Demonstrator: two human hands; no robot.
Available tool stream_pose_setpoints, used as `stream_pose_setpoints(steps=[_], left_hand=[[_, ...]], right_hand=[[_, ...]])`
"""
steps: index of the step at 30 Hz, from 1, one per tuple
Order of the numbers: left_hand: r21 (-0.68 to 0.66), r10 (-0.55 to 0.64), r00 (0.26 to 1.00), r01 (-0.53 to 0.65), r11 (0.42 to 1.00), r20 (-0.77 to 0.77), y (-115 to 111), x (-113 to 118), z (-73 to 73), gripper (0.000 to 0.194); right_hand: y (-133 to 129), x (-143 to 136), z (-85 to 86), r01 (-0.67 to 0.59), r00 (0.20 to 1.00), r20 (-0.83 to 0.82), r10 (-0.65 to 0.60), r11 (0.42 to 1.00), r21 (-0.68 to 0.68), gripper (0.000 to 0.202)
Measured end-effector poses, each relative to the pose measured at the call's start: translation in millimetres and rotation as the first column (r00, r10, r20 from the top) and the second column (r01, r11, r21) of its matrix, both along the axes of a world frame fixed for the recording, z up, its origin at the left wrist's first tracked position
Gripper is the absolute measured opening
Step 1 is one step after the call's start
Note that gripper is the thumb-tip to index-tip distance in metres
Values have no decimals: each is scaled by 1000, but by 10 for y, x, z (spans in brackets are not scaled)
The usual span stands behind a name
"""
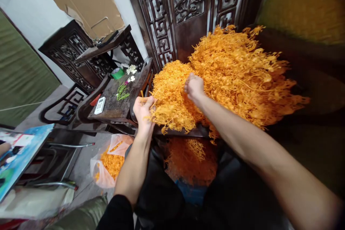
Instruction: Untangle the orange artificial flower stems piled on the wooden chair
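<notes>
A big heap of orange, thread-like pieces lies on a dark carved wooden seat, with a finer, lower part at its left. My left hand is at the left edge of the heap, its fingers closed round a few orange strands that stick out on both sides. Over the middle of the heap is my right hand, its fingers curled together; whatever they may hold is too small to make out.
Left of the heap, a small dark table bears green tape, white flowers, green stems and a white device. An open plastic bag with orange pieces stands on the floor. Another person's hand shows at far left.
</notes>
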State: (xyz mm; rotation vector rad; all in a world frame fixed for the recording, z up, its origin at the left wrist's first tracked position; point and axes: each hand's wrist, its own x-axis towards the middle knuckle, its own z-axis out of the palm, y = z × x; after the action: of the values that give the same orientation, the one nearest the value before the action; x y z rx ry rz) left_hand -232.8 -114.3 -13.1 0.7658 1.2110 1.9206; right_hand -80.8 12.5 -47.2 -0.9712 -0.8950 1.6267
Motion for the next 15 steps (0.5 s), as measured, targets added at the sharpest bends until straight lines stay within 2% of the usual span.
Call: stream_pose_setpoints(steps=[2,6,10,12,15], left_hand=[[38,-36,999,36,999,15,31,-104,34,41],[31,-165,985,164,986,54,88,-184,78,36],[19,-242,951,243,970,194,114,-124,94,27],[16,-286,924,291,956,255,126,-98,89,22],[26,-354,862,370,929,364,161,-66,66,24]], right_hand=[[96,95,-7,38,998,-39,-39,999,-26,32],[56,110,6,-101,991,-89,98,994,-32,3],[-57,58,67,-175,968,-191,165,984,-36,23],[-86,32,81,-194,951,-259,170,979,-68,22],[-86,-32,57,-140,953,-289,92,979,-151,13]])
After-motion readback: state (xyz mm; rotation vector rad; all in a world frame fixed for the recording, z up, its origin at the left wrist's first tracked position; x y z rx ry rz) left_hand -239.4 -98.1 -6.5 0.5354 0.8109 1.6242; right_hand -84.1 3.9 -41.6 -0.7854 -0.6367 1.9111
